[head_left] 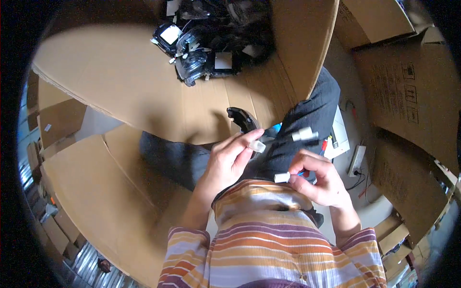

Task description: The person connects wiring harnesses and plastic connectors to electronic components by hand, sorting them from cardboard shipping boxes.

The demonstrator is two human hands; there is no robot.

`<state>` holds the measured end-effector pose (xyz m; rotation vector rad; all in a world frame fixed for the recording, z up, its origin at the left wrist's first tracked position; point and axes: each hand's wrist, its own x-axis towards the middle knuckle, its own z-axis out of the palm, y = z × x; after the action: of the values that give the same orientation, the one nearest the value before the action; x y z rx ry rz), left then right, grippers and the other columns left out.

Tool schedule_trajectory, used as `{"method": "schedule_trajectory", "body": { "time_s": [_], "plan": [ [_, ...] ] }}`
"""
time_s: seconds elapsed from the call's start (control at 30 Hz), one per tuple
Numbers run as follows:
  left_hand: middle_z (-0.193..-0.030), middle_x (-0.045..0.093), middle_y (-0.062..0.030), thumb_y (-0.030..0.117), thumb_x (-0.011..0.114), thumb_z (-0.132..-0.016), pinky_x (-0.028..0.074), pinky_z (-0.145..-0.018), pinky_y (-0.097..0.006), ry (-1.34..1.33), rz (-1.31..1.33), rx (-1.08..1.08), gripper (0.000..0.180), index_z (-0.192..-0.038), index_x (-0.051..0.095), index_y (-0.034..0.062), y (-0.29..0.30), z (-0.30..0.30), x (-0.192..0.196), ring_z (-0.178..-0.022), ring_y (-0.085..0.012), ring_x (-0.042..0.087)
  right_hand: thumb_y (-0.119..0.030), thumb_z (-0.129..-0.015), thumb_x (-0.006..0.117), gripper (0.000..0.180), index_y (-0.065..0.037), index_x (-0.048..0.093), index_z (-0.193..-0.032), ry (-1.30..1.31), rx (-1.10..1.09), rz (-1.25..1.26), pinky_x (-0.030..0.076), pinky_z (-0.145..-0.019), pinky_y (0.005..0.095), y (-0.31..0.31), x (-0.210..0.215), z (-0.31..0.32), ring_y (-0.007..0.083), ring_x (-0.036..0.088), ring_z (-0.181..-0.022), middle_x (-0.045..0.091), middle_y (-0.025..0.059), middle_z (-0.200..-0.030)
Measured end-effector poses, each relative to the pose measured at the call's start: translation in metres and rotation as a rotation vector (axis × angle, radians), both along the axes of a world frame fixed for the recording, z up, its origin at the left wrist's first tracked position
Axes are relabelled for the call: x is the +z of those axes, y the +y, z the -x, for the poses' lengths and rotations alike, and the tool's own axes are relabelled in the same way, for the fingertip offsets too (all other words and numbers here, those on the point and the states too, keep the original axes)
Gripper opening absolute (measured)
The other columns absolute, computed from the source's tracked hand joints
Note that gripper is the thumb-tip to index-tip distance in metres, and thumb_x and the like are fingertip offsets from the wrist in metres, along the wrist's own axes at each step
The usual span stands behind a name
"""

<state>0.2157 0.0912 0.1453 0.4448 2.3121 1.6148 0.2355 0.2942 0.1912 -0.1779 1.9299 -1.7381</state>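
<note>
White connectors, three; two hands.

Flattened cardboard sheet spread as the work surface

A heap of black wired parts in clear bags lies at its far edge; a lone curved black part sits near its right edge.

Small white plastic connector plug pinched in left-hand fingertips, tilted, its black curved part behind at 11 o'clock. Second white plastic connector, lying level, held in right hand at 5 o'clock, red-blue wires trailing.
</note>
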Motion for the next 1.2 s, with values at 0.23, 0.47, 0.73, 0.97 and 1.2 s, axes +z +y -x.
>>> {"method": "schedule_trajectory", "body": {
  "time_s": [0.23,0.47,0.73,0.97,1.2],
  "plan": [
    [-0.081,0.056,-0.0147,-0.003,0.045,-0.073,0.044,-0.063,-0.032,0.000,0.126,-0.239,0.031,-0.103,0.050,0.0003,-0.002,-0.005,0.010,-0.069,-0.0263,0.056,-0.003,-0.067,0.056,0.006,-0.001,0.054,-0.071,0.165,-0.059,-0.053,0.036,-0.051,0.0233,0.005,0.007,0.000,0.0139,0.048,-0.060,0.052,0.0061,-0.068],
    [-0.074,0.052,-0.0108,0.000,0.054,-0.065,0.043,-0.059,-0.034,0.127,0.266,-0.353,0.036,-0.100,0.048,0.0035,-0.002,-0.005,0.018,-0.066,-0.0256,0.052,-0.004,-0.068,0.055,0.005,0.000,0.055,-0.071,0.255,0.054,-0.112,0.038,-0.054,0.0267,0.006,0.005,0.014,0.0182,0.050,-0.061,0.052,0.0073,-0.067],
    [-0.073,0.051,-0.0109,0.000,0.055,-0.064,0.043,-0.060,-0.033,0.136,0.293,-0.293,0.045,-0.108,0.047,0.0050,0.000,-0.009,0.017,-0.065,-0.0252,0.051,-0.006,-0.067,0.054,0.007,0.000,0.051,-0.069,0.172,0.032,-0.222,0.037,-0.050,0.0244,0.003,0.000,0.008,0.0167,0.049,-0.060,0.050,0.0063,-0.065],
    [-0.072,0.050,-0.0122,-0.001,0.054,-0.065,0.043,-0.058,-0.035,0.148,0.258,-0.240,0.044,-0.108,0.048,0.0075,0.008,-0.004,0.008,-0.063,-0.0265,0.050,-0.008,-0.069,0.052,0.008,0.000,0.050,-0.070,0.186,-0.077,-0.240,0.035,-0.049,0.0231,0.002,-0.008,0.006,0.0133,0.047,-0.057,0.049,0.0053,-0.065],
    [-0.068,0.046,-0.0034,-0.004,0.051,-0.068,0.032,-0.053,-0.019,-0.224,-0.104,-0.147,0.023,-0.088,0.059,0.0038,-0.016,0.002,0.000,-0.059,-0.0105,0.042,-0.006,-0.068,0.053,0.005,-0.001,0.052,-0.069,0.036,-0.151,-0.119,0.033,-0.050,0.0213,0.035,0.013,0.002,0.0099,0.045,-0.057,0.050,0.0024,-0.064]
  ]
}}
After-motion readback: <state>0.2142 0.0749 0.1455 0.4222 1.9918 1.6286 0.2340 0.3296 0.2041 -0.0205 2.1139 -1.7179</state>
